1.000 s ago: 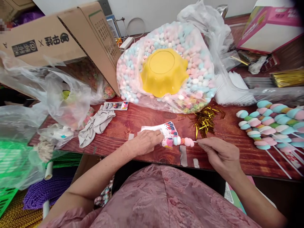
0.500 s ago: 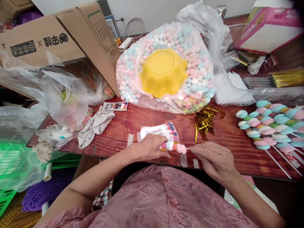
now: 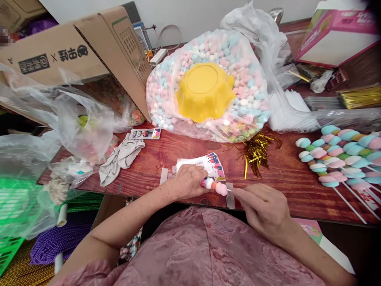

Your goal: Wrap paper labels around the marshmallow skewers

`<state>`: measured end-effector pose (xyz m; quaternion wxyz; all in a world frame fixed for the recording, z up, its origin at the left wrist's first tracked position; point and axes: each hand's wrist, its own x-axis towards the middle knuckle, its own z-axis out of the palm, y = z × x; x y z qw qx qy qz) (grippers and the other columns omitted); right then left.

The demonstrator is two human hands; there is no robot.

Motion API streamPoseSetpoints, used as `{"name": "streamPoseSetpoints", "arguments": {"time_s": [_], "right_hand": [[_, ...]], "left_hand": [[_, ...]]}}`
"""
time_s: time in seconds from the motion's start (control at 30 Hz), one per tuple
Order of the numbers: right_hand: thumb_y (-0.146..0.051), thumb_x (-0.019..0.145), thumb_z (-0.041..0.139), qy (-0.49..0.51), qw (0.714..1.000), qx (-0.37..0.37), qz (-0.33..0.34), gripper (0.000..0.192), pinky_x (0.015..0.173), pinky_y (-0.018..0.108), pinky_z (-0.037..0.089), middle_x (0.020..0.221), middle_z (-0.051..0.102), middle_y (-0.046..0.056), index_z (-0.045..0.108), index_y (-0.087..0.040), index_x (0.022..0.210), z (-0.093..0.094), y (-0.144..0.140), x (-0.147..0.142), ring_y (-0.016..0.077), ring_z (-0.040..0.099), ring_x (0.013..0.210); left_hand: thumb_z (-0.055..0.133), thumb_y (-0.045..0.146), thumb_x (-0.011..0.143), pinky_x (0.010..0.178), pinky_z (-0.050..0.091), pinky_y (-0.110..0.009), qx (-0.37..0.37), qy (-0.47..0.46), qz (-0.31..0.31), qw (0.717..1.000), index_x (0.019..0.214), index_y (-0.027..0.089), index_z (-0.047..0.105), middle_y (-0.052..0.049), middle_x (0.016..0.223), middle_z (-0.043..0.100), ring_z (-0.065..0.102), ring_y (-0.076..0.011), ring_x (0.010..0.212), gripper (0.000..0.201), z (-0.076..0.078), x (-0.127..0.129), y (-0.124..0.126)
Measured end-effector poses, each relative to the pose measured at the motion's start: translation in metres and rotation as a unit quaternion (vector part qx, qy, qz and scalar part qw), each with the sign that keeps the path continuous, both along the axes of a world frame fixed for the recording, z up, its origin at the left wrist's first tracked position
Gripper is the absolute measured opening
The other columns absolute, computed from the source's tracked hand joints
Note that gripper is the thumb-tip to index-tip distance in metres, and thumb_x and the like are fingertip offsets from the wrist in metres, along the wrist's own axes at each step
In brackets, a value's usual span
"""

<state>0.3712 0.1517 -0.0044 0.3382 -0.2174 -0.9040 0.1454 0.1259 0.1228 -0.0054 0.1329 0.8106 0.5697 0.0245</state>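
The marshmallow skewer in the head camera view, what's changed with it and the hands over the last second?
The right hand has pushed the thin white stick leftward, so the pastel marshmallow skewer has slid further under the left hand and into the printed plastic wrapper; fewer marshmallows now show. Both hands kept their grips. The upturned yellow plastic bowl and the finished skewer pile stayed put.

A reddish wooden table (image 3: pixel 184 153) fills the middle of the room, its far edge against a plain white wall (image 3: pixel 190 12). A socket (image 3: pixel 131 7) sits on that wall. Even daylight falls over everything.
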Motion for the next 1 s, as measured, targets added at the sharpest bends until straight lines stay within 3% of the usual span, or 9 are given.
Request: {"name": "streamPoseSetpoints", "arguments": {"time_s": [0.1,0.2,0.33,0.43,0.63,0.73,0.8,0.93,1.0], "right_hand": [[-0.002,0.085,0.051,-0.026,0.992,0.122,0.01,0.029,0.056,0.031,0.036,0.071,0.066,0.003,0.066,-0.016,0.106,0.003,-0.002,-0.001,0.0143,0.053,0.058],[-0.002,0.085,0.051,-0.011,0.989,0.147,0.006,0.032,0.058,0.032,0.038,0.078,0.069,0.003,0.064,-0.018,0.11,0.004,0.003,0.002,0.0151,0.055,0.061],[-0.002,0.087,0.047,-0.014,0.993,0.116,0.006,0.034,0.061,0.031,0.039,0.076,0.069,0.002,0.062,-0.022,0.111,0.001,0.009,0.003,0.0149,0.058,0.063],[0.0,0.087,0.043,-0.017,0.995,0.091,0.038,0.034,0.06,0.029,0.039,0.074,0.066,0.002,0.061,-0.02,0.108,-0.002,0.011,-0.002,0.0141,0.056,0.062],[-0.004,0.088,0.044,-0.01,0.998,-0.018,0.058,0.022,0.058,0.026,0.037,0.068,0.06,0.001,0.061,-0.017,0.091,-0.004,0.014,-0.021,0.0125,0.052,0.058],[-0.006,0.089,0.042,-0.007,0.999,-0.026,0.041,0.021,0.058,0.026,0.036,0.066,0.058,0.002,0.058,-0.017,0.08,-0.011,0.015,-0.033,0.0135,0.051,0.059],[-0.007,0.089,0.042,-0.004,0.998,-0.039,0.042,0.021,0.059,0.026,0.038,0.067,0.059,0.002,0.057,-0.018,0.08,-0.015,0.016,-0.038,0.0139,0.053,0.061],[-0.007,0.091,0.046,0.028,0.993,-0.083,0.078,0.017,0.063,0.025,0.044,0.076,0.063,0.003,0.059,-0.018,0.089,-0.014,0.019,-0.038,0.0137,0.057,0.068],[-0.007,0.091,0.046,0.043,0.99,-0.1,0.089,0.019,0.065,0.025,0.046,0.082,0.064,0.005,0.061,-0.018,0.093,-0.008,0.023,-0.034,0.0142,0.059,0.073]], "left_hand": [[0.059,0.053,0.086,0.068,0.041,-0.031,-0.022,-0.025,0.004,0.999,0.082,0.018,0.064,-0.007,0.08,0.069,0.064,-0.0233,0.08,0.036,0.004,0.007,-0.002],[0.061,0.045,0.084,0.074,0.043,-0.033,-0.041,-0.039,-0.001,0.998,0.094,0.019,0.064,-0.007,0.091,0.071,0.064,-0.0253,0.088,0.028,0.008,0.009,-0.003],[0.057,0.019,0.079,0.072,0.042,-0.032,-0.076,-0.034,0.007,0.997,0.096,0.019,0.061,-0.007,0.092,0.07,0.064,-0.0248,0.087,0.017,0.012,0.008,-0.001],[0.053,0.012,0.076,0.067,0.041,-0.032,-0.102,-0.027,0.0,0.994,0.094,0.019,0.06,-0.007,0.086,0.068,0.064,-0.0248,0.083,0.021,0.013,0.01,0.002],[0.051,0.014,0.08,0.076,0.046,-0.036,-0.122,-0.045,-0.048,0.99,0.101,0.017,0.057,-0.011,0.09,0.068,0.064,-0.0273,0.085,0.021,0.005,0.023,0.004],[0.05,0.011,0.078,0.081,0.047,-0.037,-0.138,-0.091,-0.046,0.985,0.102,0.015,0.057,-0.011,0.095,0.068,0.064,-0.0267,0.089,0.025,0.005,0.027,0.005],[0.055,0.013,0.077,0.085,0.047,-0.037,-0.142,-0.135,-0.042,0.98,0.114,0.015,0.056,-0.012,0.104,0.068,0.064,-0.0268,0.096,0.036,0.008,0.025,0.006],[0.073,0.036,0.073,0.093,0.045,-0.04,-0.121,-0.185,-0.026,0.975,0.137,0.017,0.043,-0.014,0.125,0.062,0.058,-0.0299,0.113,0.074,0.015,0.008,0.007],[0.069,0.036,0.077,0.088,0.045,-0.037,-0.128,-0.163,-0.016,0.978,0.125,0.018,0.054,-0.01,0.114,0.066,0.061,-0.0272,0.104,0.054,0.015,-0.001,0.006]]}}
